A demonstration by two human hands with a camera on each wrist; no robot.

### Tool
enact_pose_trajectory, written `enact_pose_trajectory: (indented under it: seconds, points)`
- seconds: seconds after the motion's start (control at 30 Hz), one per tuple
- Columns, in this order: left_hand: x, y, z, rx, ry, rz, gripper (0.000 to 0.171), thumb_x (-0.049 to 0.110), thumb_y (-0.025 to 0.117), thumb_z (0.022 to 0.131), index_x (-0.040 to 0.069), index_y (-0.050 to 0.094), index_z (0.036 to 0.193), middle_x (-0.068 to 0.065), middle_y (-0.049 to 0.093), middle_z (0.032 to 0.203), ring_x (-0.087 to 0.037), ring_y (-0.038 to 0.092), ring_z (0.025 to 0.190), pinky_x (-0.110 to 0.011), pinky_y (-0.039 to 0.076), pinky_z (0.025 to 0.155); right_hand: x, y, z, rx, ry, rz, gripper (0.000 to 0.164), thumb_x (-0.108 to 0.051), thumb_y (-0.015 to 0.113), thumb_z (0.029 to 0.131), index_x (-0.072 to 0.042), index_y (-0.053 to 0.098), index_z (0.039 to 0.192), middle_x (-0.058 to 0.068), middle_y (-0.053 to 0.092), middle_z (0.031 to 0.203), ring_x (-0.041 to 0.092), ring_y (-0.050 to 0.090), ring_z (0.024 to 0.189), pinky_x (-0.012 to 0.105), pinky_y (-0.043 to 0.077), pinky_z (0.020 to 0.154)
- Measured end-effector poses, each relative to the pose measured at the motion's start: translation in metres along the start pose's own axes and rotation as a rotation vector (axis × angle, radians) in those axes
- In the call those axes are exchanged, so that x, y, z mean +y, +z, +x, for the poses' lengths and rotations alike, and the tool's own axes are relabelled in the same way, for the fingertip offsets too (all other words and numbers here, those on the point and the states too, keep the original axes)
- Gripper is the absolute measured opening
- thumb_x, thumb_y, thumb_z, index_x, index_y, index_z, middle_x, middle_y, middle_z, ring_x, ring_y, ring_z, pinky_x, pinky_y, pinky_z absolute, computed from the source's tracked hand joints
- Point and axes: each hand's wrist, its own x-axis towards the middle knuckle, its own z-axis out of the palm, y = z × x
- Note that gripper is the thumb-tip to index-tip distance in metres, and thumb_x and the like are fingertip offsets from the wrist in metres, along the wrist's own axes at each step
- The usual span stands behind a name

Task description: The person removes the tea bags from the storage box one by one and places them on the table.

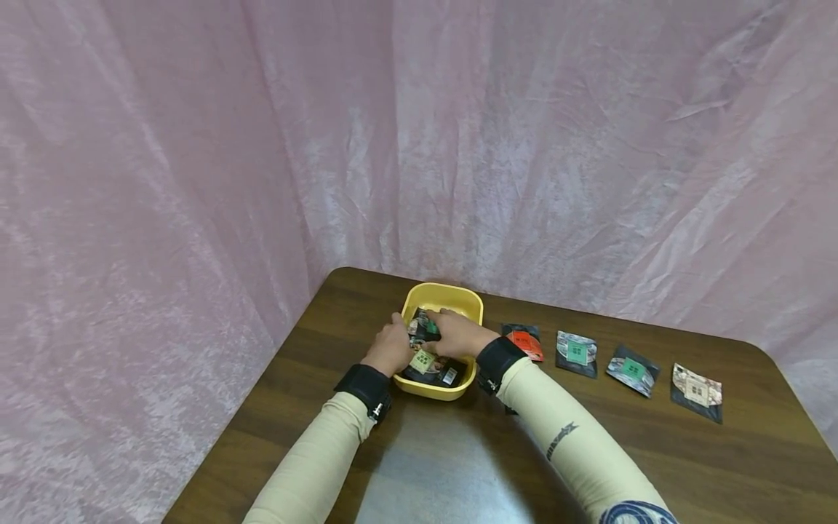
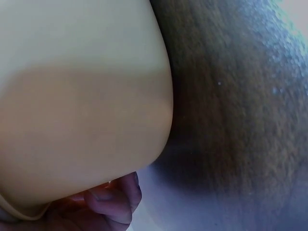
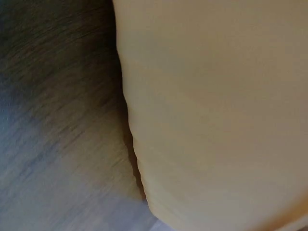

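A yellow plastic tub (image 1: 440, 394) stands near the back left of the table, with several dark printed packets inside. My left hand (image 1: 389, 349) holds the tub's left side at the rim; its curled fingers (image 2: 113, 204) show at the tub wall in the left wrist view. My right hand (image 1: 458, 335) reaches in over the right rim and pinches a dark packet with a green label (image 1: 421, 324) between thumb and forefinger. Below it in the tub lies a packet with a yellow-green label (image 1: 433, 370). In the right wrist view the tub's outer wall (image 3: 216, 106) hides the right hand.
Right of the tub, a row of packets lies on the wooden table (image 1: 308, 378): a red-labelled one (image 1: 526, 340), two green-labelled ones (image 1: 577, 353) and a beige-labelled one (image 1: 697, 392). A dark corner shows under the right forearm. Pink curtains (image 1: 432, 145) hang behind.
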Motion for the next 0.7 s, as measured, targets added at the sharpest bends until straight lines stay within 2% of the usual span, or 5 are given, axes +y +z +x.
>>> enact_pose_trajectory:
  seconds: [0.13,0.3,0.37,0.53,0.7]
  points:
    - [-0.001,0.000,0.005,-0.004,0.000,0.008,0.061,0.008,0.072,0.098,0.001,0.038,0.147,-0.027,0.062,0.134,-0.039,0.069,0.117,-0.052,0.058,0.091,0.001,0.002,0.002,-0.021,0.002,0.017,0.078,-0.038,0.066,0.103,-0.006,0.034,0.166,0.021,0.056,0.158,0.039,0.053,0.148,0.052,0.043,0.123]
    - [-0.019,0.017,0.034,-0.019,-0.008,0.019,0.064,0.011,0.074,0.097,0.004,0.036,0.148,-0.024,0.064,0.131,-0.036,0.070,0.113,-0.050,0.058,0.084,0.000,0.007,0.004,0.000,0.011,-0.032,0.074,-0.029,0.063,0.103,-0.005,0.034,0.166,0.020,0.062,0.152,0.031,0.070,0.122,0.045,0.053,0.106]
    - [-0.028,0.025,0.048,-0.021,-0.006,0.029,0.066,0.014,0.075,0.096,0.005,0.035,0.148,-0.023,0.065,0.129,-0.036,0.070,0.113,-0.048,0.058,0.082,-0.001,0.009,0.004,0.018,0.025,-0.067,0.072,-0.028,0.062,0.104,-0.006,0.034,0.166,0.020,0.060,0.154,0.032,0.070,0.122,0.045,0.054,0.104]
    - [-0.023,0.020,0.041,-0.027,-0.009,0.011,0.071,0.010,0.075,0.095,0.004,0.033,0.152,-0.024,0.064,0.132,-0.038,0.069,0.114,-0.049,0.057,0.084,-0.001,0.013,0.004,0.045,0.023,-0.118,0.067,-0.029,0.059,0.106,-0.006,0.037,0.165,0.021,0.063,0.150,0.036,0.067,0.129,0.046,0.055,0.104]
    - [-0.020,0.020,0.037,-0.014,-0.008,0.008,0.069,0.007,0.070,0.096,0.004,0.032,0.153,-0.024,0.064,0.132,-0.037,0.068,0.114,-0.047,0.055,0.082,-0.002,0.012,0.003,0.078,-0.001,-0.087,0.057,-0.025,0.049,0.109,-0.001,0.044,0.161,0.020,0.076,0.121,0.030,0.075,0.097,0.043,0.056,0.089]
